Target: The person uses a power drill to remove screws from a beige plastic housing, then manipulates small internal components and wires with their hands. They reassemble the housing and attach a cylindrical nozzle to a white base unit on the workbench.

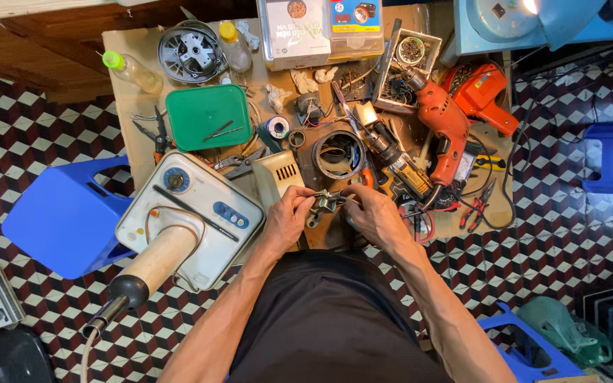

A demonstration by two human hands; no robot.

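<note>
Both my hands meet over the near edge of a cluttered low workbench [129,85]. My left hand [289,213] and my right hand [370,211] together pinch a small metal part [326,203] with thin wires. The fingers of both hands are closed on it. Just behind my hands lie a round metal ring-shaped stator [338,153] and a cream plastic cover [279,176]. To the left stands a white fan base [189,216] with a cream stem and a blue dial.
A green square lid [207,117] with small tools, pliers [159,135], an orange drill [443,128], a yellow-black drill [399,167], two plastic bottles and boxes crowd the bench. Blue plastic stools [65,220] stand left, right and near right on the chequered floor.
</note>
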